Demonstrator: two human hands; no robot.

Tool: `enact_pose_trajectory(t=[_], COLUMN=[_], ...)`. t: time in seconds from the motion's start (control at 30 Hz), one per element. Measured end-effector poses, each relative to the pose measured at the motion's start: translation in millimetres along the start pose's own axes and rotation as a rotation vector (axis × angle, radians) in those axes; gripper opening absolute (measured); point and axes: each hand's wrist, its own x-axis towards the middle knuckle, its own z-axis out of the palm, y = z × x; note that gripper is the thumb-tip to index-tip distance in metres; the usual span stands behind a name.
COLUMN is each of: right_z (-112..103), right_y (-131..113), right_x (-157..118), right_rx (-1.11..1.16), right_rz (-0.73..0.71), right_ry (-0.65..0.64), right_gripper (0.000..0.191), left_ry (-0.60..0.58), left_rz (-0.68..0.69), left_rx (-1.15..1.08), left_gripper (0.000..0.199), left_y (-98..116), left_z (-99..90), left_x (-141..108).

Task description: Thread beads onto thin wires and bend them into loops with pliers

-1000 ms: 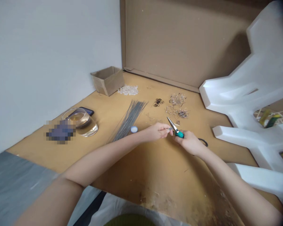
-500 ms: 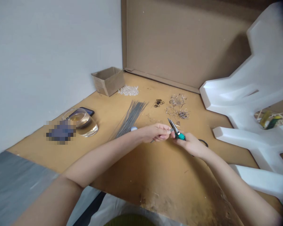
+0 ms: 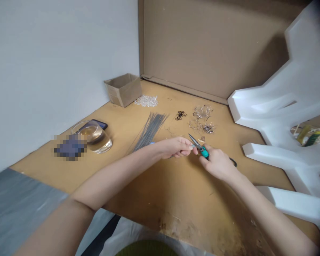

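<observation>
Head view: your left hand [image 3: 179, 148] pinches a small piece [image 3: 193, 146] beside the pliers [image 3: 196, 141] gripped in your right hand [image 3: 216, 161]; a slipping jaw could nip your fingertips.

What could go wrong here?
The pliers in the right hand work right beside the left hand's fingertips, so a slip might pinch them. The glass of liquid stands near the phone; a knock from the left arm could spill it.

small craft workspace: wire bundle [image 3: 152, 129], black rings [image 3: 180, 115], cardboard-lined tabletop [image 3: 128, 188].
</observation>
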Motion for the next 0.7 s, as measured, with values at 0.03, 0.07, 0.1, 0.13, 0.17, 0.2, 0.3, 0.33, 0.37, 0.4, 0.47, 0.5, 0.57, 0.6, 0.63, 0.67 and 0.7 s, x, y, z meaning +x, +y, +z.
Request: enact_pose_trajectory(t=[0.03, 0.07, 0.1, 0.13, 0.17, 0.2, 0.3, 0.33, 0.37, 0.4, 0.47, 0.5, 0.57, 0.6, 0.63, 0.67, 0.7], right_z=[0, 1, 1, 1, 1, 0, 0, 0, 1, 1, 3, 3, 5, 6, 7, 9, 10], right_y=[-1, -2, -2, -3, -3, -3, -3, -3, -3, -3, -3, -4, -4, -3, -3, -3, -3], right_x=[0, -1, -1, -1, -2, -2, -1, -1, -1, -1, -2, -3, -4, -4, -4, -4, -3], right_rx=[-0.029, -0.056, -0.077, -0.087, -0.088, -0.082, -0.078, -0.094, -0.117, -0.143, -0.185, -0.200, -0.224, -0.236, -0.246, -0.254, -0.260], right_rz=[0.008, 0.015, 0.019, 0.014, 0.000, -0.019, -0.075, -0.079, -0.075, -0.066, -0.049, -0.039, -0.015, -0.001, 0.012, 0.024, 0.037], right_ry=[0.025, 0.051, 0.075, 0.093, 0.104, 0.109, 0.135, 0.151, 0.170, 0.186, 0.200, 0.201, 0.208, 0.215, 0.222, 0.226, 0.226], right_gripper=[0.012, 0.012, 0.012, 0.013, 0.013, 0.013, 0.014, 0.014, 0.014, 0.015, 0.016, 0.016, 0.016, 0.015, 0.014, 0.013, 0.013], left_ry=[0.006, 0.015, 0.022, 0.030, 0.039, 0.052, 0.089, 0.092, 0.092, 0.090, 0.093, 0.097, 0.102, 0.100, 0.095, 0.094, 0.097], left_rz=[0.001, 0.004, 0.010, 0.019, 0.032, 0.048, 0.087, 0.089, 0.085, 0.080, 0.081, 0.090, 0.117, 0.132, 0.147, 0.164, 0.179], left_rx=[0.007, 0.016, 0.028, 0.043, 0.066, 0.092, 0.166, 0.178, 0.184, 0.189, 0.215, 0.234, 0.274, 0.290, 0.303, 0.315, 0.329], left_gripper=[0.018, 0.018, 0.018, 0.018, 0.019, 0.019, 0.020, 0.021, 0.021, 0.021, 0.019, 0.019, 0.018, 0.019, 0.019, 0.019, 0.019], left_y=[0, 0, 0, 0, 1, 1, 3, 4, 4, 5, 6, 6, 6, 5, 4, 3, 2], left_z=[-0.1, 0.2, 0.7, 1.5, 2.4, 3.4, 6.0, 6.6, 7.0, 7.3, 7.7, 8.0, 8.4, 8.6, 8.7, 8.7, 8.5], left_x=[0, 0, 0, 0, -1, -1, -3, -4, -4, -5, -5, -5, -5, -5, -4, -3, -2])
